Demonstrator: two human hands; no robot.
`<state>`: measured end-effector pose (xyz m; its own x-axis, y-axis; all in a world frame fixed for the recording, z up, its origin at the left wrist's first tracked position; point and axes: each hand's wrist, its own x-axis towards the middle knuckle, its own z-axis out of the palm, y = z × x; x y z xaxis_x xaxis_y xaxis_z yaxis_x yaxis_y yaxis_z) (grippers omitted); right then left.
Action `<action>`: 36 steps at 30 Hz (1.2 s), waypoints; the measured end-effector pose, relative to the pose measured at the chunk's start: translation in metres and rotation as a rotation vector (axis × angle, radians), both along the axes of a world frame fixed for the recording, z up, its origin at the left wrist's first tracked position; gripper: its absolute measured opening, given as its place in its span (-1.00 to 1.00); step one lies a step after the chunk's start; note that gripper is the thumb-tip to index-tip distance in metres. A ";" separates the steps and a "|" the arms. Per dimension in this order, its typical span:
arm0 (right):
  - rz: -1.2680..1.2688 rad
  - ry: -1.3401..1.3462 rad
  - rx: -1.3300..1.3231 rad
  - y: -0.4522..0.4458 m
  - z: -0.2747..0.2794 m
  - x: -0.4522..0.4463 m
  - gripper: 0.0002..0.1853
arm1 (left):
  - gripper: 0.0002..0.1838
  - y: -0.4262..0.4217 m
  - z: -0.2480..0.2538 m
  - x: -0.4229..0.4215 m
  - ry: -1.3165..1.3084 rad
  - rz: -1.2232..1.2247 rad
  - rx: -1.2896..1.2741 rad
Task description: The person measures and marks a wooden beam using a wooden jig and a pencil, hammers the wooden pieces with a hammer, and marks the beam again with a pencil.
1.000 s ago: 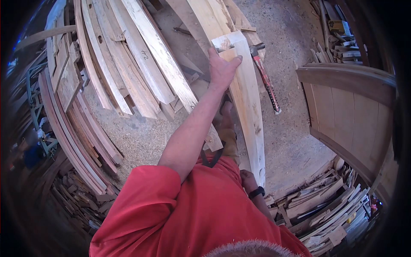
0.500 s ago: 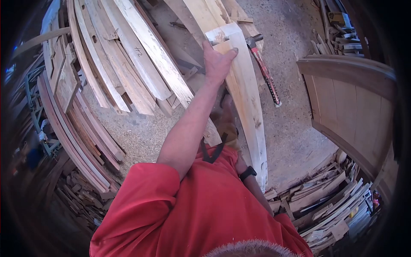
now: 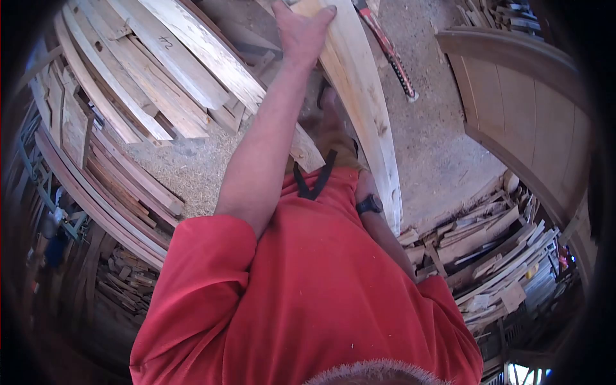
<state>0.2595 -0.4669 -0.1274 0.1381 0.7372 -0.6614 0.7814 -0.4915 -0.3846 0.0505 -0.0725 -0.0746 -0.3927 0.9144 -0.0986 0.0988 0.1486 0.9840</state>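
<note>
My left hand point(image 3: 301, 31) reaches forward at the top of the view, closed on a long, slightly curved wooden board point(image 3: 362, 83). Its thumb lies on the board's face. The board slants back along my right side, narrowing towards its near end. My right hand point(image 3: 365, 183) is beside my hip by the board, above a dark wristwatch point(image 3: 369, 205); its fingers are hidden. On the floor right of the board lies a hammer point(image 3: 389, 51) with a red and black handle, its head cut off by the view's edge.
Curved planks point(image 3: 151, 54) are stacked at the left, one marked with a number. Reddish strips point(image 3: 122, 173) lie below them. A panelled wooden piece point(image 3: 513, 96) stands at the right. Offcuts point(image 3: 487, 256) pile up at the lower right. Shavings point(image 3: 192, 173) cover part of the floor.
The view has tipped downward, so the planks, hammer and floor sit higher in it. My left hand stays closed on the board. The hammer's head has left the view.
</note>
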 end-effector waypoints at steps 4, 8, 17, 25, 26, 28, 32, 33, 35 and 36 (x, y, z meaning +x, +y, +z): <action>-0.044 0.182 -0.035 -0.017 0.018 0.004 -0.72 | -0.23 0.002 0.010 -0.002 0.000 -0.033 0.038; -0.051 0.223 -0.424 0.001 0.079 0.016 -0.72 | -0.20 0.001 0.021 0.002 -0.115 -0.022 -0.012; -0.530 0.185 -0.440 -0.151 0.103 0.055 -0.42 | -0.22 0.003 0.005 -0.002 0.002 -0.024 0.050; -0.545 0.261 -0.450 -0.122 0.120 0.052 -0.40 | -0.20 0.001 -0.003 0.001 -0.111 0.028 -0.040; -0.542 0.270 -0.447 -0.119 0.119 0.052 -0.40 | -0.22 0.002 0.000 0.001 -0.092 0.027 -0.044; -0.539 0.284 -0.448 -0.114 0.119 0.052 -0.39 | -0.22 0.000 0.001 0.001 -0.090 0.029 -0.044; -0.536 0.301 -0.437 -0.108 0.117 0.052 -0.38 | -0.22 0.001 0.001 0.001 -0.106 0.026 -0.043; -0.535 0.304 -0.437 -0.107 0.116 0.052 -0.38 | -0.22 -0.002 0.005 0.002 -0.107 0.022 -0.049; -0.535 0.312 -0.436 -0.104 0.115 0.053 -0.37 | -0.23 0.000 0.015 0.002 -0.077 0.021 -0.092; -0.533 0.318 -0.437 -0.103 0.114 0.054 -0.37 | -0.23 0.001 0.012 0.002 -0.074 0.020 -0.087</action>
